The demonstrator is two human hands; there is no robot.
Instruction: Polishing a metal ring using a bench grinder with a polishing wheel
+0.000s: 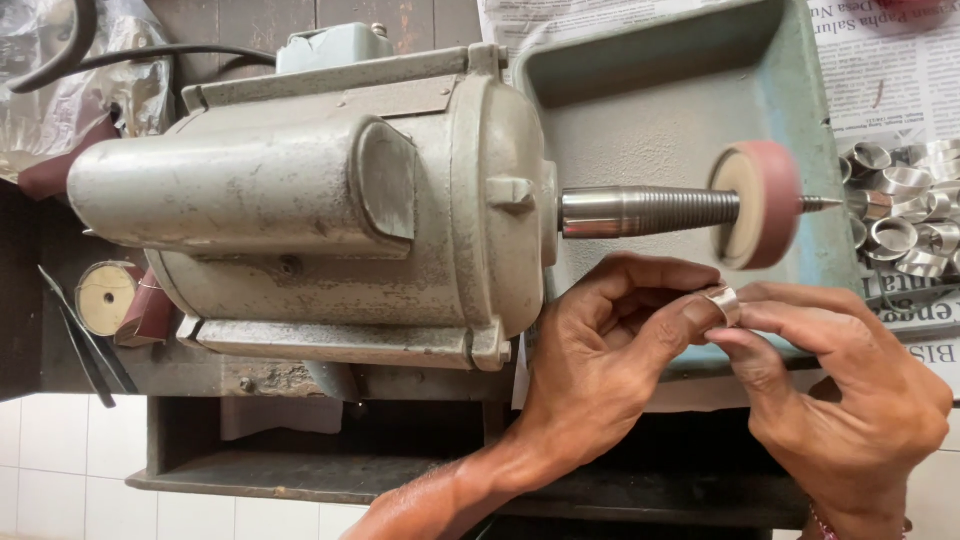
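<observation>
Pinching a metal ring (pixel 722 303) together, left hand (pixel 600 350) and right hand (pixel 850 390) seemingly aim its bore sideways.

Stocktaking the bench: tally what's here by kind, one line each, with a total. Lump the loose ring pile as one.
Motor-driven polishing machine: 1
Red-rimmed wheel on the spindle: 1
Spare wheel lying left of the machine: 1
Green tray: 1
Pile of metal rings, partly out of view: 1
Ring pinched between left hand and right hand: 1
Total: 6
</observation>
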